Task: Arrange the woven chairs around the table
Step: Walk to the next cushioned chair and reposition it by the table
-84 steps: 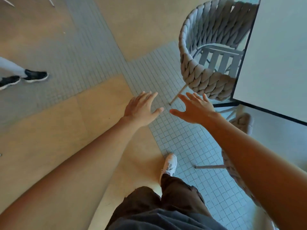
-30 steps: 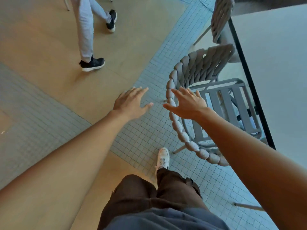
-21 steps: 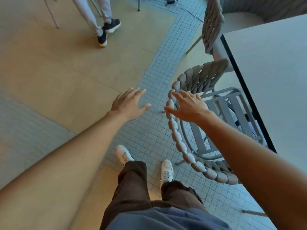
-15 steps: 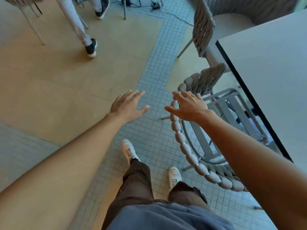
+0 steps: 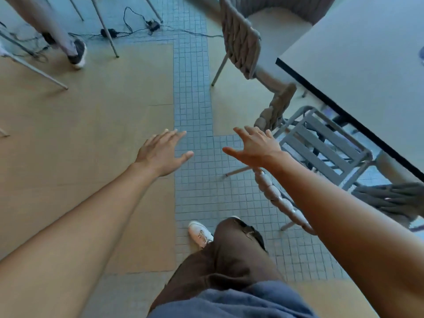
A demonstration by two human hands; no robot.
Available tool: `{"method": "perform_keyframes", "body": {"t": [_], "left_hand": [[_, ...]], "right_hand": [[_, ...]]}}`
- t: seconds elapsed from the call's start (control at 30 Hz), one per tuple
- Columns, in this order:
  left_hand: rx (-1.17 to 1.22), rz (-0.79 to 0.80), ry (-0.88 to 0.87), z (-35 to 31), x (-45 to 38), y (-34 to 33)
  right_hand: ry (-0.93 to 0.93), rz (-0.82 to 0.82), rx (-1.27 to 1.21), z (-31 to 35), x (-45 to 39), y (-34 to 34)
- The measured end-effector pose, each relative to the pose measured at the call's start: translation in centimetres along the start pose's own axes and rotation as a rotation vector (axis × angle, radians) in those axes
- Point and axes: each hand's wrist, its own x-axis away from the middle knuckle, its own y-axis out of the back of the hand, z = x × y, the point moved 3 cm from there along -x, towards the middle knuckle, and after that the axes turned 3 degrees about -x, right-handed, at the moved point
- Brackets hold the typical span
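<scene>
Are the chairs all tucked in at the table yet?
Partly. The slatted-seat woven chair already sits partly under the table. Nothing is in hand: the left hand and right hand are open and empty. The farther woven chair stands by the table's corner, not under it, so it may still need moving.

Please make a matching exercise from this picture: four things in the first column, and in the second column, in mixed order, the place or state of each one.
1. left hand
2. right hand
3. slatted chair seat
4. cables

A. partly under the table edge
B. lying on the floor at the top
C. open, over the tiled strip's left edge
D. open, over the near chair's woven rim

Pairs: 1-C, 2-D, 3-A, 4-B
</scene>
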Motion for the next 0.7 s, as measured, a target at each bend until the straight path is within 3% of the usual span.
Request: {"method": "perform_keyframes", "body": {"t": [0.27, 0.7], "left_hand": [[-0.06, 0.003, -0.104, 2.8, -7.0, 2.3], [-0.087, 0.046, -0.292, 1.5, -27.0, 8.2]], "right_hand": [[-0.079, -0.061, -0.043, -0.2, -5.1, 1.8], [-0.253, -0.074, -0.144, -4.1, -19.6, 7.9]]}}
